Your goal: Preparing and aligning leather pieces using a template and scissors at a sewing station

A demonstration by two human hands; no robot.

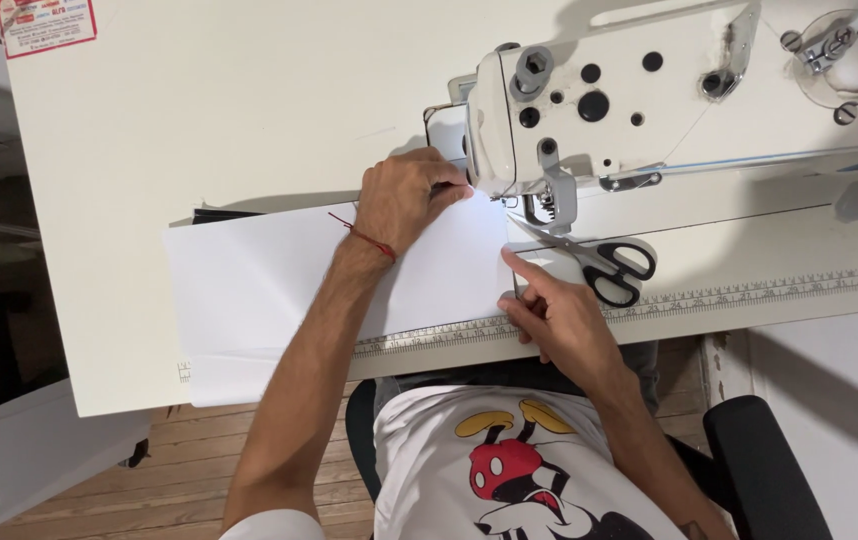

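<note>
A white sheet of fabric lies flat on the white sewing table, its right edge under the head of the white sewing machine. My left hand, with a red cord on the wrist, presses on the sheet's far right corner beside the needle area, fingers curled on the edge. My right hand rests at the near right edge of the sheet, index finger pointing up along that edge toward the presser foot.
Black-handled scissors lie on the machine bed just right of my right hand. A printed ruler strip runs along the table's front edge. A black chair arm sits at the lower right, wooden floor below left.
</note>
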